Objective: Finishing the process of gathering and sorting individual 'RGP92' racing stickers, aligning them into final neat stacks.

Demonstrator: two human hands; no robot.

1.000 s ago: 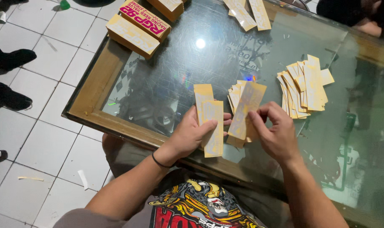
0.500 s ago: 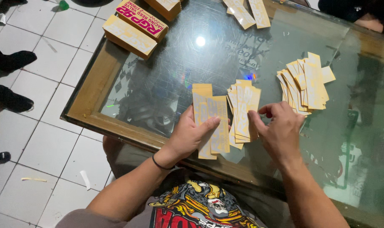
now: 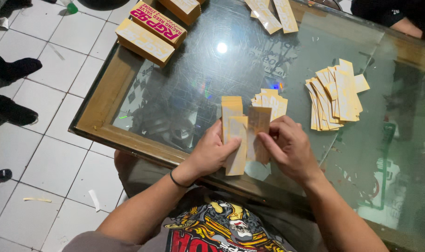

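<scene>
Left hand [image 3: 211, 151] closed around a long yellow strip [image 3: 237, 151], fingers [image 3: 231, 145] curled over its edge, thumb behind; strip held upright-ish just above the near edge of the surface [image 3: 184, 93]. Right hand [image 3: 287, 149] beside it, fingers pinched on a second strip [image 3: 259, 128], darker and slightly see-through, raised next to the first so the two touch or nearly touch along their long sides. Thin black band [image 3: 176, 179] around the left wrist.

Just behind the left-hand strip, a flat yellow strip [image 3: 231, 106] lying on the glass, and right of that a small fanned stack of strips [image 3: 271, 100], partly hidden by the raised pieces. Farther right, well apart from the hands, a larger loose pile of yellow strips [image 3: 336, 95], fanned and overlapping. At the far edge of the glass, a few more long strips [image 3: 273, 14] lying crosswise.

On the far left corner of the wooden frame, a pink-topped box [image 3: 158, 23] resting against a yellow box [image 3: 144, 42], with another yellow box [image 3: 184, 7] behind. Glass top scratched, with a bright lamp reflection [image 3: 221, 47]. White tiled floor [image 3: 49, 93] to the left, scraps of paper on it, dark shoes [image 3: 16, 70] of another person at the left edge. Another person's arm [image 3: 406, 25] at the top right corner.
</scene>
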